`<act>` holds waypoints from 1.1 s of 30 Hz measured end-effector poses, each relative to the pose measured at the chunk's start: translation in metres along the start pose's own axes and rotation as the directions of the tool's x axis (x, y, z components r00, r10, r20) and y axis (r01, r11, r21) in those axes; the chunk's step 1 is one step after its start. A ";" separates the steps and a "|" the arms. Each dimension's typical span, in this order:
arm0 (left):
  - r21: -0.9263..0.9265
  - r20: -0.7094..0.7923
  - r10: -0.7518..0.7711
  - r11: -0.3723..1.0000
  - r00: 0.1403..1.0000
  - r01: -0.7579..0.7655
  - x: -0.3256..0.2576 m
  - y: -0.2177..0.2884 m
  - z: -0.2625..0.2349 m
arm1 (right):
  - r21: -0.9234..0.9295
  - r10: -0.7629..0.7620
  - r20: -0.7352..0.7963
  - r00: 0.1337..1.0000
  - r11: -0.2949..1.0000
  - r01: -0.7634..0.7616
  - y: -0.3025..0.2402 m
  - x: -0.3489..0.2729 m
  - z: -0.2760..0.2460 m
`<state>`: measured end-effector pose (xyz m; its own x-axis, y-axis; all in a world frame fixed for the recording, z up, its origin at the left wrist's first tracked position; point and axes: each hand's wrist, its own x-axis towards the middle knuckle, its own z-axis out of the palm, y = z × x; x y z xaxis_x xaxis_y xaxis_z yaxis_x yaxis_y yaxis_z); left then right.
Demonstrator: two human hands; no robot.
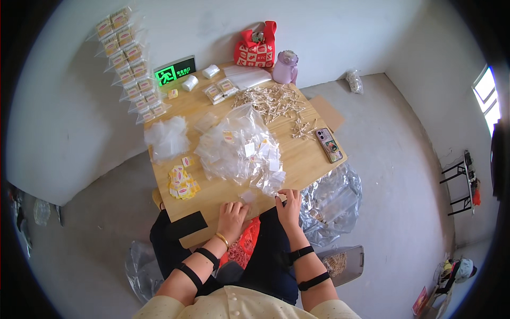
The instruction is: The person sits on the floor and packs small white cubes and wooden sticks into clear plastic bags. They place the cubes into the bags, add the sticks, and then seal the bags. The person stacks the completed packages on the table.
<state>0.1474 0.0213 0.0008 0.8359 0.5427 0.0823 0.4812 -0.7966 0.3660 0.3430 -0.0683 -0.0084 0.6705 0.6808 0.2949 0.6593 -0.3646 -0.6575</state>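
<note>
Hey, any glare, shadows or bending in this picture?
Head view: window whited out, clear bags with glints, sign glowing green. Also head view: soft shadow on the wall beside the stacked packs, fisheye bending edges toward a black rim.

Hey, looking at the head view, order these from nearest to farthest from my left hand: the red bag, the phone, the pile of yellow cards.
From your left hand:
1. Pile of yellow cards, just to its left.
2. Phone, by the right edge of the table.
3. Red bag, at the far edge.
</note>
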 end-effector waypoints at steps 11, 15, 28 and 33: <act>-0.970 0.014 -0.562 0.193 0.827 0.147 -0.024 -0.025 -0.003 | 0.508 0.092 0.348 0.933 0.818 -0.270 -0.030 -0.010 0.014; -0.978 0.180 -0.557 -0.187 0.810 0.089 -0.046 -0.034 -0.039 | 0.603 0.014 0.759 0.651 0.363 -0.710 -0.065 -0.015 0.044; -0.978 0.179 -0.674 -0.204 0.716 0.053 -0.125 -0.077 -0.064 | 0.498 -0.015 0.763 0.646 0.650 -0.573 -0.141 -0.052 0.100; -0.990 0.125 -0.737 -0.134 0.664 0.037 -0.130 -0.072 -0.078 | 0.567 -0.049 0.733 0.678 0.595 -0.570 -0.147 -0.062 0.114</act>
<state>-0.0164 0.0287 0.0358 0.2332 0.9144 -0.3308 -0.2956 0.3907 0.8718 0.1658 0.0152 -0.0091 0.1725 0.9455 -0.2760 -0.1826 -0.2447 -0.9523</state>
